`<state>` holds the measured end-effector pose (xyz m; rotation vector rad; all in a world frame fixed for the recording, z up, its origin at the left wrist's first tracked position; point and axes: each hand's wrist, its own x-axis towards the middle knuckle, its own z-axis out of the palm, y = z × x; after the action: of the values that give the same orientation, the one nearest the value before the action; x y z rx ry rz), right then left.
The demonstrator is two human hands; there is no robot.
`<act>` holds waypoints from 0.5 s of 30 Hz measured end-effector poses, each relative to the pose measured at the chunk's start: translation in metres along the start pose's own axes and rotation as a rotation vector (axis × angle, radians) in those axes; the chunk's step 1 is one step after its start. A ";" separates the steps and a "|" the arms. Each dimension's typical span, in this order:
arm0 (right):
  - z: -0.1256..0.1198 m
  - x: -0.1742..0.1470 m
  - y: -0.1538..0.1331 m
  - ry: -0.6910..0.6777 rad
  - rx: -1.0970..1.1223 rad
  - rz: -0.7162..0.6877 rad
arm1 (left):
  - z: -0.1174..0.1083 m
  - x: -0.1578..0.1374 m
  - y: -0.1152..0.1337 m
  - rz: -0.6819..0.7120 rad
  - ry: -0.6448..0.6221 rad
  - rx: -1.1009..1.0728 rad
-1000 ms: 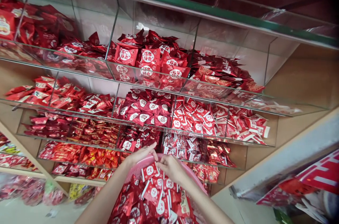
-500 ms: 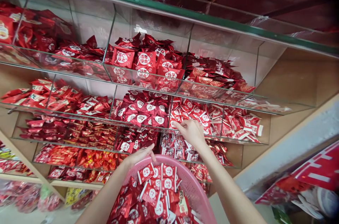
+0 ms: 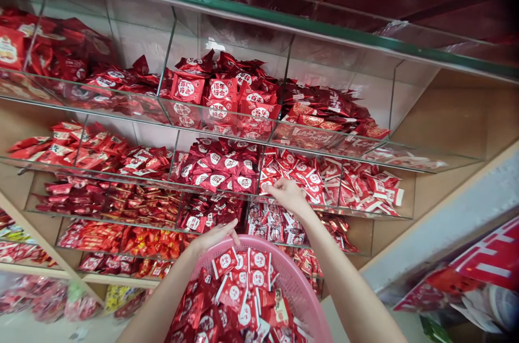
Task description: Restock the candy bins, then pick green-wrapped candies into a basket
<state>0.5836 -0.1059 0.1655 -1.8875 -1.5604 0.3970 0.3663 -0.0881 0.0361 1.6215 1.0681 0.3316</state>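
Observation:
My left hand [image 3: 217, 236] grips the far rim of a pink plastic basket [image 3: 290, 270], its thumb bent down at the rim. Small red wrapped sweets [image 3: 233, 293] with white round labels fill this basket. Farther forward, my right hand [image 3: 287, 195] is at the front of a shelf compartment, among red-and-white sweet packets [image 3: 306, 178]. Its thumb points left over the packets and its fingers are curled. Whatever lies under those fingers is hidden.
Clear dividers [image 3: 167, 51] split the stepped shelves into compartments of red packets. A glass shelf edge [image 3: 259, 5] crosses above. Dark maroon packets [image 3: 221, 165] lie left of my right hand. At the lower right are red printed bags [image 3: 490, 256].
My right hand has shifted slightly left, with its fingers a little more curled over the packets. My left hand and the basket stay almost where they were.

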 end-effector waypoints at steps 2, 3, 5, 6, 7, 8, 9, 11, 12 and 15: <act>-0.003 0.000 0.001 -0.038 0.155 0.022 | 0.000 -0.002 0.003 -0.003 0.000 -0.004; -0.005 0.001 0.001 -0.071 0.243 0.034 | 0.000 -0.003 0.004 0.001 -0.008 -0.009; -0.010 0.004 0.003 -0.149 0.403 0.059 | 0.001 -0.004 0.005 0.018 -0.022 -0.019; -0.014 0.006 0.004 -0.178 0.462 0.070 | 0.001 -0.003 0.004 0.031 -0.030 -0.018; -0.018 0.008 0.006 -0.200 0.501 0.078 | 0.001 -0.003 0.003 0.043 -0.034 -0.011; -0.022 0.010 0.009 -0.216 0.521 0.084 | 0.001 -0.002 0.001 0.054 -0.032 0.002; -0.027 0.013 0.012 -0.233 0.527 0.088 | 0.001 0.000 -0.002 0.057 -0.027 0.019; -0.036 0.017 0.019 -0.282 0.513 0.088 | 0.001 0.003 -0.007 0.047 -0.019 0.041; -0.040 0.018 0.022 -0.307 0.497 0.086 | 0.001 0.005 -0.010 0.037 -0.017 0.040; -0.049 0.019 0.028 -0.348 0.438 0.080 | 0.001 0.009 -0.016 0.023 -0.025 0.013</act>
<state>0.6391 -0.1039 0.1873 -1.5955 -1.4603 1.0585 0.3650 -0.0819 0.0189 1.6471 1.0350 0.3193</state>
